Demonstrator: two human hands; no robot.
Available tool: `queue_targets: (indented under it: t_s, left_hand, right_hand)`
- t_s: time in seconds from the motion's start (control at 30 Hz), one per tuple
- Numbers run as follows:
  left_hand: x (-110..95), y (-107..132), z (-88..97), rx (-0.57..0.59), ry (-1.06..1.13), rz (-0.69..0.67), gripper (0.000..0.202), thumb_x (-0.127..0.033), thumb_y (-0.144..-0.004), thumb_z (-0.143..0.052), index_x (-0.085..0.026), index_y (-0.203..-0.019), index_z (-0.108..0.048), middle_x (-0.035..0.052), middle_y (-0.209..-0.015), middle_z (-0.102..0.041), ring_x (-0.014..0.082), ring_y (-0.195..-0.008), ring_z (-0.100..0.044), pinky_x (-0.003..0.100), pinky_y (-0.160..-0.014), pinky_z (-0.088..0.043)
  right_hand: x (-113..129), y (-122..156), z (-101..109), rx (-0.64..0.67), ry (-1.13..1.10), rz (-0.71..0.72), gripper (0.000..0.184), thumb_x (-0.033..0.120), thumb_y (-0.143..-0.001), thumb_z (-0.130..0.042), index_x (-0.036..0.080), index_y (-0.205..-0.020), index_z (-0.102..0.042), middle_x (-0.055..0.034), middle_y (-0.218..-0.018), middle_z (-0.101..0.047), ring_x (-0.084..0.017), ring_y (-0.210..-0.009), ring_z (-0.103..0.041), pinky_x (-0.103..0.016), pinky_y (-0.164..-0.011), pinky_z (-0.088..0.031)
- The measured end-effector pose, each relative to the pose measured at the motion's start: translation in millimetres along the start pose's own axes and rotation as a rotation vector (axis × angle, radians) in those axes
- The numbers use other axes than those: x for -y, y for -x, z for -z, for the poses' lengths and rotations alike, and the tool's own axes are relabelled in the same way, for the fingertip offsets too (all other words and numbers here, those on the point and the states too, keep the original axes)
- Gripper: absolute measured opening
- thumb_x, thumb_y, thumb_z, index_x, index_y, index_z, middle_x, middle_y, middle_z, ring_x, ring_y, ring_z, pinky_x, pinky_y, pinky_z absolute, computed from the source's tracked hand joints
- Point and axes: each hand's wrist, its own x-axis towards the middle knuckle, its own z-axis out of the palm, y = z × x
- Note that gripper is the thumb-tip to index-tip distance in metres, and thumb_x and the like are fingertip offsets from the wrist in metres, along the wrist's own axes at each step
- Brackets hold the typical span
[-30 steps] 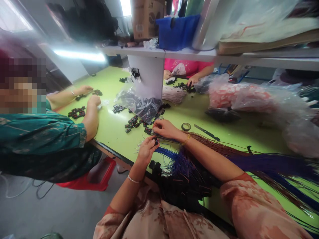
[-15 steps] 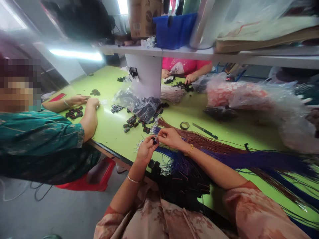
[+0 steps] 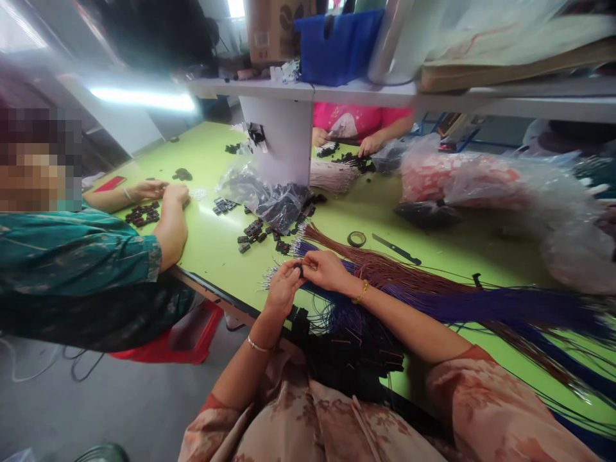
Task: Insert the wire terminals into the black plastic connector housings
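Observation:
My left hand (image 3: 283, 287) is closed around a small black plastic connector (image 3: 299, 269) near the table's front edge. The fingertips of my right hand (image 3: 326, 269) are pinched together against the connector's right side. Whatever lies between those fingers is hidden. Under and beside my hands run blue wires (image 3: 447, 307) with bare metal terminals at their left ends. Behind them lies a bundle of brown wires (image 3: 380, 268). Loose black connectors (image 3: 253, 232) are scattered just beyond my hands. A pile of black pieces with wires (image 3: 351, 356) rests close to my body.
A tape roll (image 3: 357, 239) and a knife (image 3: 396, 249) lie behind the wires. Plastic bags (image 3: 269, 199) of parts sit farther back. A co-worker in a green top (image 3: 86, 256) sits at left, another in pink (image 3: 359, 120) across. A shelf (image 3: 360, 94) hangs over the table.
My right fingers have come in closer to the connector and now press against it. The connector has turned in my left hand and shows less. The view has shifted slightly.

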Motion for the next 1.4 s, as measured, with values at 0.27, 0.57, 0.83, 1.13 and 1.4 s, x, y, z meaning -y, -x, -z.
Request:
queue_targets:
  t_s: [0.27, 0.57, 0.83, 1.13, 1.4]
  left_hand:
    - [-3.9, 1.2, 1.4, -0.042, -0.084, 0.007, 0.038, -0.027, -0.060, -0.083, -0.014, -0.092, -0.066, 0.0042, -0.085, -0.069, 0.0129, -0.076, -0.064, 0.031, -0.079, -0.052]
    - [5.4, 61.0, -40.7, 0.187, -0.955, -0.658, 0.022, -0.025, -0.089, -0.053, -0.019, -0.106, -0.065, 0.0095, -0.101, -0.067, 0.0199, -0.097, -0.061, 0.036, -0.088, -0.051]
    - [46.6, 99.9, -76.0, 0.957, -1.425, -0.724, 0.054, -0.049, -0.092, -0.046, -0.008, -0.124, -0.058, 0.0153, -0.106, -0.069, 0.0241, -0.092, -0.062, 0.038, -0.084, -0.051]
    - [-50.7, 4.8, 5.8, -0.127, -0.977, -0.590, 0.014, -0.024, -0.082, -0.060, -0.021, -0.089, -0.071, 0.0115, -0.101, -0.066, 0.0283, -0.106, -0.055, 0.041, -0.100, -0.039]
    - [-94.4, -60.9, 88.7, -0.401, -1.744, -0.438, 0.022, -0.014, -0.083, -0.046, -0.015, -0.095, -0.065, 0.0162, -0.101, -0.064, 0.0292, -0.097, -0.055, 0.040, -0.084, -0.041]
  right_hand:
    - [1.7, 3.3, -2.2, 0.077, 0.133, 0.095, 0.013, 0.019, -0.080, -0.053, 0.016, -0.068, -0.057, -0.0027, -0.065, -0.060, -0.011, -0.057, -0.041, -0.025, -0.057, -0.024]
    - [-8.6, -15.7, 30.9, 0.220, 0.046, -0.030, 0.022, 0.025, -0.086, -0.048, 0.014, -0.076, -0.065, -0.0030, -0.073, -0.066, -0.012, -0.064, -0.051, -0.023, -0.061, -0.032]
    - [3.5, -19.2, -7.7, 0.425, 0.376, -0.119, 0.019, 0.027, -0.082, -0.054, 0.017, -0.087, -0.069, -0.0079, -0.090, -0.072, -0.019, -0.079, -0.060, -0.026, -0.063, -0.034]
    - [-1.9, -8.5, -19.4, 0.233, 0.229, -0.102, 0.014, 0.020, -0.084, -0.050, 0.017, -0.085, -0.064, -0.0076, -0.083, -0.069, -0.017, -0.072, -0.057, -0.026, -0.062, -0.031]
    - [-6.2, -14.6, -18.9, 0.134, -0.057, -0.134, 0.009, 0.018, -0.078, -0.050, 0.015, -0.077, -0.058, -0.0023, -0.073, -0.063, -0.011, -0.061, -0.048, -0.023, -0.058, -0.032]
